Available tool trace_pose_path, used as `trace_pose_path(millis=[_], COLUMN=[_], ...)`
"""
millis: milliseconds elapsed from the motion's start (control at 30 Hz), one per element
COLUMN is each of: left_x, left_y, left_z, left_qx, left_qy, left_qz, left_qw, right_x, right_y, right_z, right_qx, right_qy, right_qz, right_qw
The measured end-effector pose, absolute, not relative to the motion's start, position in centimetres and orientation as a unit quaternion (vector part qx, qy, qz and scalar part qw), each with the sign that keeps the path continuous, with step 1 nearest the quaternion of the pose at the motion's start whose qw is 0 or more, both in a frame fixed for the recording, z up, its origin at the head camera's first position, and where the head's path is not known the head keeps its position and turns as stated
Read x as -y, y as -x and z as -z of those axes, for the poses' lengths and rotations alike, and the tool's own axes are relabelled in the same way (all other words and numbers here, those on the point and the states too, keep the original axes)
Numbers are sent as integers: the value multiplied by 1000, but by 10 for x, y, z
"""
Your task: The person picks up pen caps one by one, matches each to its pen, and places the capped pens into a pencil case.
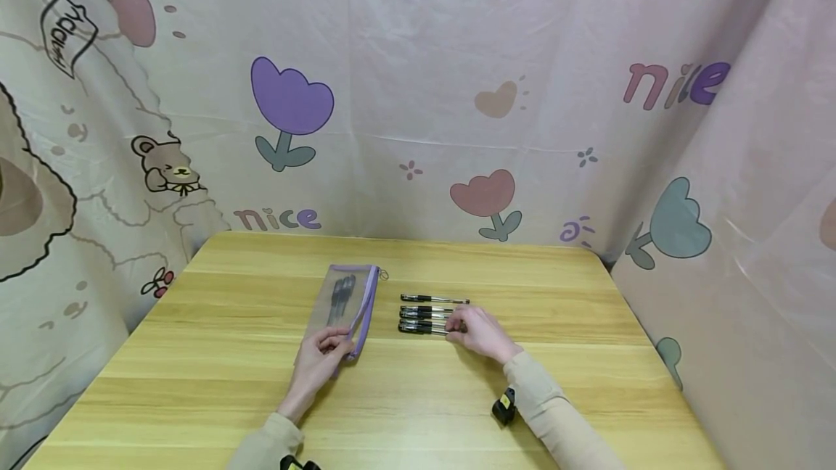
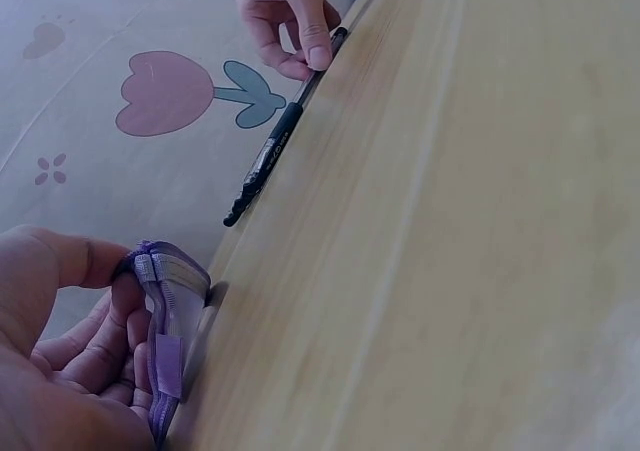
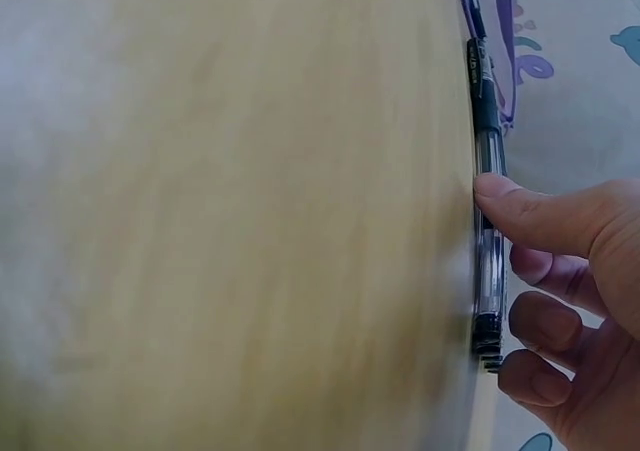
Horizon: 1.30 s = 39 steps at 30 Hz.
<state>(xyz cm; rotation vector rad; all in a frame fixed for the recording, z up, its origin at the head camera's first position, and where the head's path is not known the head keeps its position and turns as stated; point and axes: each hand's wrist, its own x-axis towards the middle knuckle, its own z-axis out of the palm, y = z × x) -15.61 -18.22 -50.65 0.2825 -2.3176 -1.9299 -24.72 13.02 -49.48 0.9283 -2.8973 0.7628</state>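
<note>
On the left of the head view lies a see-through zip pouch (image 1: pixel 321 310) with purple edging. Several dark pens (image 1: pixel 341 297) show through it. My left hand (image 1: pixel 316 364) pinches the near corner of the pouch, and the left wrist view shows its zipped edge (image 2: pixel 168 366) between thumb and fingers, bowed apart. To the right, several black-gripped clear pens (image 1: pixel 421 326) lie side by side, with one pen (image 1: pixel 427 299) set apart behind them. My right hand (image 1: pixel 485 334) pinches the nearest pen (image 3: pixel 490 281) in the row, its thumb on the clear barrel.
Pouch and pens lie on a wood-grain table (image 1: pixel 418 397). A patterned curtain (image 1: pixel 392 129) hangs along the table's back and sides. Small black devices (image 1: pixel 504 407) are worn at both wrists.
</note>
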Motion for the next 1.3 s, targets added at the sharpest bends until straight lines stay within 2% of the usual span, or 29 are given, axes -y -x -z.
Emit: trace_pose_path(millis=[667,1300], left_x=[183,183], left_y=[156,157], left_z=[508,509], left_qx=[765,766], left_qy=[-99,-102], left_qz=[634,633], left_qw=[50,52], right_x=[-132,-127], right_y=[250,243], right_z=[496,475], right_qx=[919,914], right_qy=[-311,-320], right_qz=[-241,-248], right_qw=[22,-17])
